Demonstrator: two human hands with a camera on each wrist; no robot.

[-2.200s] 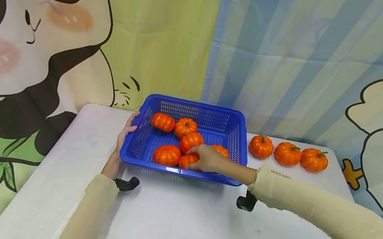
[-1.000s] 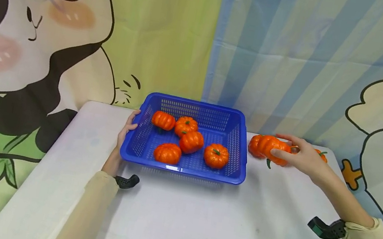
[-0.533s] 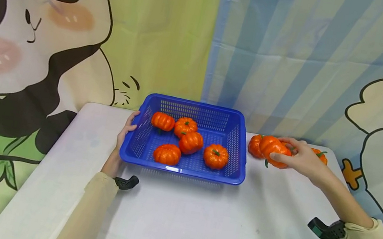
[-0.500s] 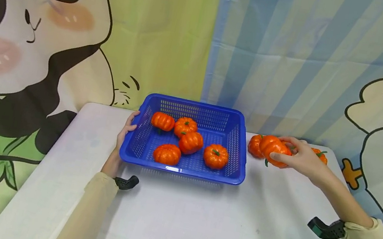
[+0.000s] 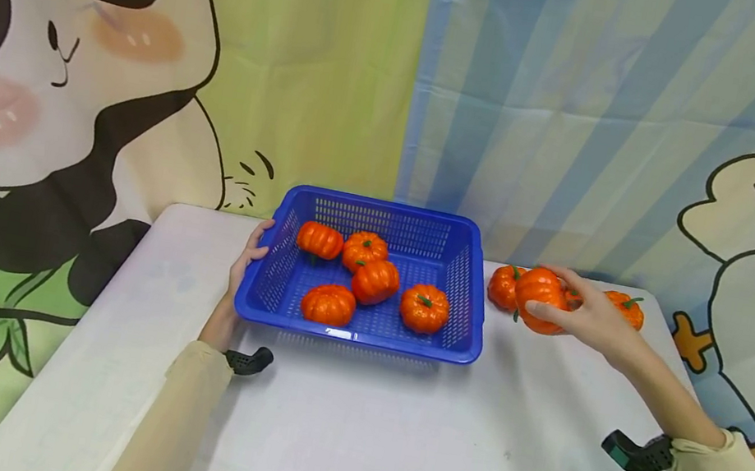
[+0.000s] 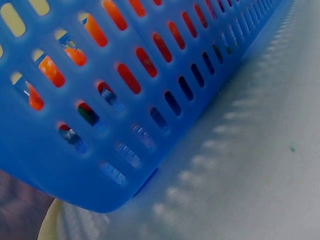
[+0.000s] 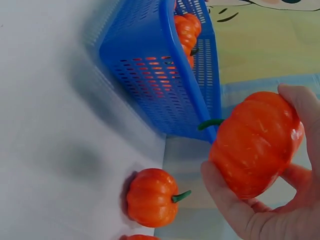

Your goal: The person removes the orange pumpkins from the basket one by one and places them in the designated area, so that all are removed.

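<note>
Five pumpkins point(image 5: 375, 282) lie inside the blue basket point(image 5: 360, 338) in the head view, some with the stem up and others tipped over, so they seem to rest loosely rather than in set places. The left hand point(image 5: 244, 263) is against the outside of the basket's left end, thumb and a finger at the rim, probably to keep it from sliding; whether the fingers hook under the rim I cannot tell. Right of the basket, a row of three pumpkins point(image 5: 504, 287) sits on the table point(image 5: 346, 422), in a line that looks deliberate. In front of that row, the right hand point(image 5: 586, 310) is clamped on a held pumpkin point(image 5: 541, 298).

In the left wrist view, the basket's slotted wall fills much of the frame, with orange showing through the slots. Part of the palm lies beside the lower corner of the basket, which fits a steadying touch.

In the right wrist view, the held pumpkin is on the basket's right side and seems to be off the table. Thumb and fingers span its broad, ribbed body, likely for a firm hold on a smooth surface, and the green stem point(image 7: 210, 124) points free toward the basket.
</note>
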